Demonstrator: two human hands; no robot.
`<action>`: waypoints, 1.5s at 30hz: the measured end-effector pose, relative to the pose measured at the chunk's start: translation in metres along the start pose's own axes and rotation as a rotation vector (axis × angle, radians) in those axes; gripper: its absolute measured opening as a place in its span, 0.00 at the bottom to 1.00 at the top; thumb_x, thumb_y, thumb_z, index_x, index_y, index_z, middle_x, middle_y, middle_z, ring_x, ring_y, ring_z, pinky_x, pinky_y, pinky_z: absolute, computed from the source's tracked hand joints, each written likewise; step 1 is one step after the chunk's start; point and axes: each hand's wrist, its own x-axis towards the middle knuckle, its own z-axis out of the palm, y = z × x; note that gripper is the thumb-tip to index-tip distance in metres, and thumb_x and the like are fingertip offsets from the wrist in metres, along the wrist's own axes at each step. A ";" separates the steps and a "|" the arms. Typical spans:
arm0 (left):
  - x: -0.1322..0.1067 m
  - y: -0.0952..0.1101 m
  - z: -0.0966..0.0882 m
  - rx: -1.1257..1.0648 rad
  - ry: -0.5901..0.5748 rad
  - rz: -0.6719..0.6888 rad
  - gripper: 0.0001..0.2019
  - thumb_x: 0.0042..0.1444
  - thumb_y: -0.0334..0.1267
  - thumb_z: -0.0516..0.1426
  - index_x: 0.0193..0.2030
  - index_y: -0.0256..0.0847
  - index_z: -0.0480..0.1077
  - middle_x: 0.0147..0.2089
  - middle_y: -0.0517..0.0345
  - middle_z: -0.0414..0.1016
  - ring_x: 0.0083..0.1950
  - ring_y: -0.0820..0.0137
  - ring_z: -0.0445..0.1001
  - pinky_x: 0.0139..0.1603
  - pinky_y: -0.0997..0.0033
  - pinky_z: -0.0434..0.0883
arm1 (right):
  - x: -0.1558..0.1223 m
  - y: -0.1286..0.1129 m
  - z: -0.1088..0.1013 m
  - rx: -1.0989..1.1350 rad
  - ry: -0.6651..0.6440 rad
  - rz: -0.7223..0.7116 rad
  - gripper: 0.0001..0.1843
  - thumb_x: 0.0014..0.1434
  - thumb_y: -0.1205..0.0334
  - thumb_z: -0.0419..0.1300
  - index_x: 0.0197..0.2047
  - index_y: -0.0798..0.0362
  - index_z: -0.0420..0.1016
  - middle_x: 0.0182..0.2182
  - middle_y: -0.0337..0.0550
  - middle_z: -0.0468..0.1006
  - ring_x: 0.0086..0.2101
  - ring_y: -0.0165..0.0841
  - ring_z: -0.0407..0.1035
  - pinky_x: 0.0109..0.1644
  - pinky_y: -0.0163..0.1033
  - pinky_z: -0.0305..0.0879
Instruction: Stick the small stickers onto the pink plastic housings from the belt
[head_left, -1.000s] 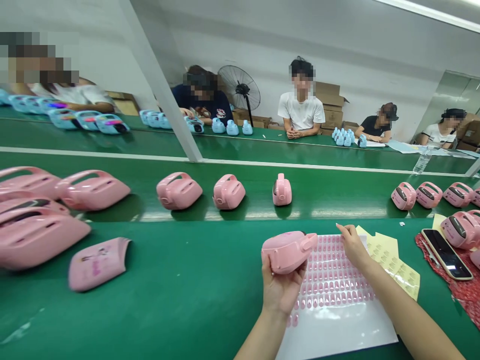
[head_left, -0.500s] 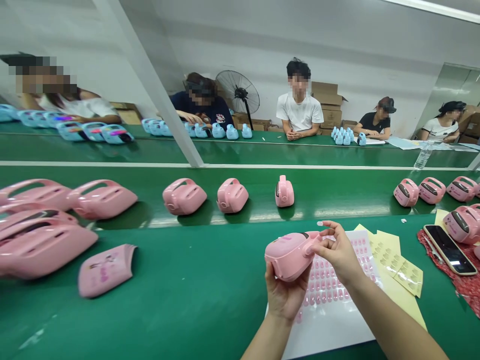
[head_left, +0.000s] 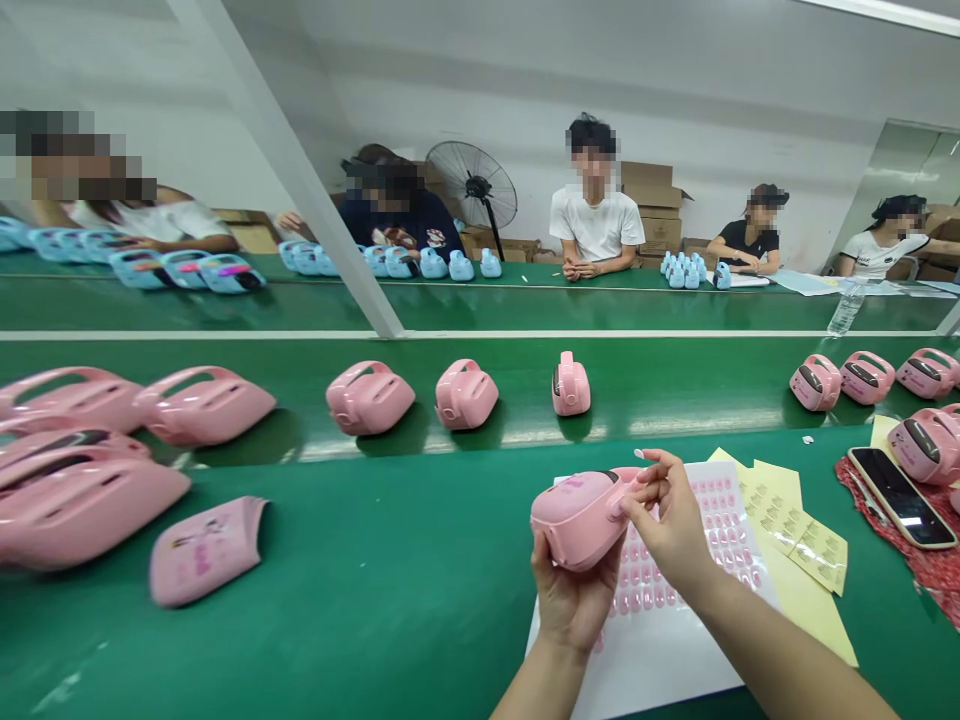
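Observation:
My left hand (head_left: pixel 574 600) cups a pink plastic device with a top handle (head_left: pixel 574 525) from below, above the table. Its upper face carries a printed picture and a dark window. At the handle's round side joint, my right hand (head_left: pixel 671 515) pinches with thumb and fingers against the pink plastic. Whether a small sticker lies under those fingertips cannot be seen. Beneath both hands is a white sheet (head_left: pixel 652 670) with rows of pink oval stickers (head_left: pixel 724 520), partly covered by the device and my hands.
Several pink devices (head_left: pixel 371 398) stand along the green belt, with more at left and right. A loose printed pink cover (head_left: pixel 206 552) lies left. Yellow label sheets (head_left: pixel 814 545) and a phone (head_left: pixel 900 497) on red cloth lie right. Co-workers sit opposite behind blue devices (head_left: pixel 225 272).
My right thumb and fingers have shifted slightly at the handle joint, and the device sits a touch lower in view. Across the belt, the co-worker at far right has stretched out an arm.

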 end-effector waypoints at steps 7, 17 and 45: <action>-0.001 0.000 0.000 -0.058 -0.097 -0.059 0.27 0.60 0.50 0.38 0.58 0.38 0.62 0.60 0.49 0.65 0.60 0.68 0.62 0.60 0.72 0.55 | -0.006 -0.008 -0.010 -0.483 -0.053 -0.621 0.30 0.59 0.74 0.47 0.63 0.50 0.47 0.42 0.49 0.76 0.43 0.36 0.71 0.44 0.44 0.71; -0.004 0.003 -0.004 0.040 0.083 -0.138 0.26 0.58 0.52 0.41 0.53 0.43 0.68 0.54 0.58 0.72 0.60 0.66 0.63 0.59 0.71 0.59 | -0.038 -0.013 -0.001 -0.595 -0.560 -0.396 0.45 0.47 0.76 0.55 0.65 0.48 0.41 0.64 0.56 0.45 0.60 0.56 0.42 0.57 0.66 0.50; -0.005 0.013 -0.014 0.662 0.560 0.073 0.37 0.40 0.29 0.64 0.58 0.50 0.59 0.50 0.55 0.74 0.51 0.58 0.71 0.48 0.64 0.70 | 0.048 0.035 -0.057 -0.113 -0.121 0.057 0.33 0.51 0.69 0.54 0.59 0.45 0.51 0.40 0.42 0.63 0.31 0.28 0.66 0.43 0.44 0.66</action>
